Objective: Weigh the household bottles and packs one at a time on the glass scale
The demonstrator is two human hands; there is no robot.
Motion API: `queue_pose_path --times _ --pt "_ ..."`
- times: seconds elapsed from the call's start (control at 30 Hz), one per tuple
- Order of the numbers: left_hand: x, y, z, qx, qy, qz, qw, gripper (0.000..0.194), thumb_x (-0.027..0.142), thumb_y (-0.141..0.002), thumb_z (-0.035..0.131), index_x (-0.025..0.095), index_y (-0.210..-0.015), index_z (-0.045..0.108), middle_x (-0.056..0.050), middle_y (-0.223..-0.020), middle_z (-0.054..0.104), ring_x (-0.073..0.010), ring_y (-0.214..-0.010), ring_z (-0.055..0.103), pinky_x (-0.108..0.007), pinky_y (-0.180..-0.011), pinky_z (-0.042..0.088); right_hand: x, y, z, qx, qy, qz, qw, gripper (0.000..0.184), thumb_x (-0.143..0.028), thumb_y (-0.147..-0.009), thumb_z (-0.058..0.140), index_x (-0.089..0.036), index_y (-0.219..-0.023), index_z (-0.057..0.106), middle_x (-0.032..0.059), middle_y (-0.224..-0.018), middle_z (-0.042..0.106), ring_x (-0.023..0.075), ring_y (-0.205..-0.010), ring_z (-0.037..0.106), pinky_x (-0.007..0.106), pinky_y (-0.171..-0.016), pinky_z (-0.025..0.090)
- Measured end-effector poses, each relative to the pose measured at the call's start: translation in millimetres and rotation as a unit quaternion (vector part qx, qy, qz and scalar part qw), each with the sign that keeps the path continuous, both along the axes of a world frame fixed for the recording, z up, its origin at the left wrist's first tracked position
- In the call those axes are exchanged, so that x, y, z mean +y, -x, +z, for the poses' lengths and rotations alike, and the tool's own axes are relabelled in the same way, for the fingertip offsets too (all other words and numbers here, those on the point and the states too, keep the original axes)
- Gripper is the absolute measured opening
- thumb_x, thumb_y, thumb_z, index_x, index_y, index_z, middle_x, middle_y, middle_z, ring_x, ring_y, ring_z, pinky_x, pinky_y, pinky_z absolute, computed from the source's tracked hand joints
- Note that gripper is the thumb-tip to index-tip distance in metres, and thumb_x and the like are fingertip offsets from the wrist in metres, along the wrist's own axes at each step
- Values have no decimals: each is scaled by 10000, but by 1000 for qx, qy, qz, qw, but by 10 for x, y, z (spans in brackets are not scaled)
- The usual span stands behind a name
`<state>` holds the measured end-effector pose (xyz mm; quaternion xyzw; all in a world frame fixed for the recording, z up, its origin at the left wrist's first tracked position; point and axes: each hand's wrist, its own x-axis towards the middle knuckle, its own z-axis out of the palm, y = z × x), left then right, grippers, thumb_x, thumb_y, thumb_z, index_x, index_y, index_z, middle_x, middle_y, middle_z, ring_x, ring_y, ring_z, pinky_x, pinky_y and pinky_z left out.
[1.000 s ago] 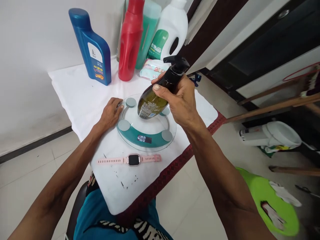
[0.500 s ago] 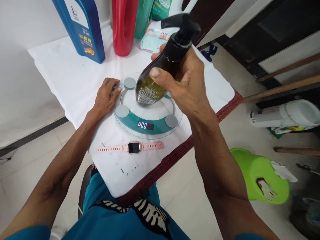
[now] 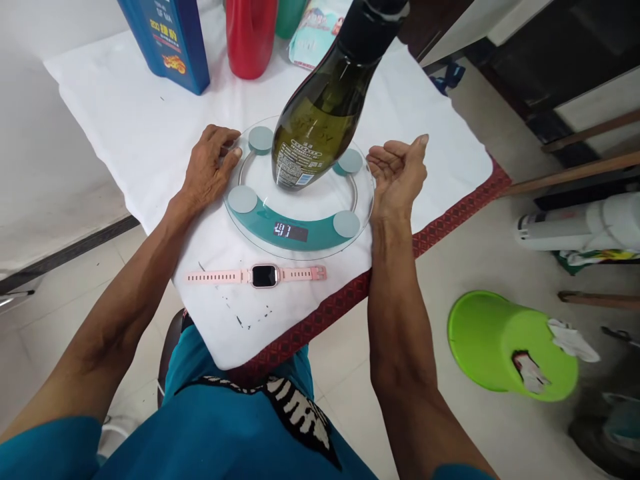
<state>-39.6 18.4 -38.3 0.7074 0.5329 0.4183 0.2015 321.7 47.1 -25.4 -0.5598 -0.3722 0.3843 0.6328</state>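
A round glass bathroom scale (image 3: pixel 315 233) with a teal band and grey discs lies on the white tablecloth. Upright on its middle stands a dark green pump bottle (image 3: pixel 313 137), its top cut off by the frame edge. My left hand (image 3: pixel 210 163) grips the scale's left rim with curled fingers and thumb. At the right rim is my right hand (image 3: pixel 399 170), open, empty, thumb raised and fingertips close to the glass; I cannot tell if they touch it. A pink-strapped smartwatch (image 3: pixel 265 275) lies flat in front of the scale. The scale's display is lit, but its digits are unclear.
Behind the scale stand a blue bottle (image 3: pixel 175 50), a red bottle (image 3: pixel 250 40) and a soft pack (image 3: pixel 315 37). The table's red patterned border (image 3: pixel 320 320) runs along the right front. A green bucket (image 3: pixel 480 340) sits on the floor at right.
My right hand has let go of the pump bottle, now standing on the scale, and moved down to the scale's right rim. The display reading has changed. My left hand stays at the left rim.
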Motion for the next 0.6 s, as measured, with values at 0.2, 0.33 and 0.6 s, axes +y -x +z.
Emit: queue_pose_path --times 0.2,0.33,0.6 --pt "-41 -20 102 10 36 19 999 514 761 -1095 665 309 -1312 777 -143 -1300 755 -382 -1353 726 -622 -1205 662 33 -52 -75 -10 0 19 1000 852 -1032 -1051 306 -274 -976 687 76 -1001 778 289 -1071 807 519 -1013 680" --pt "-39 9 92 45 8 2 999 586 801 -1121 581 292 -1339 773 -146 -1296 758 -355 -1307 742 -581 -1161 683 20 -21 -83 -29 4 13 999 851 -1079 -997 361 -291 -948 680 104 -972 784 303 -1025 780 532 -1013 664" --pt "-19 39 71 68 -15 -10 998 695 877 -1123 487 281 -1347 766 -141 -1293 764 -344 -1279 759 -561 -1103 697 40 -49 -71 -11 19 -5 1000 874 -1107 -966 365 -288 -937 669 69 -926 759 275 -979 767 490 -995 652"
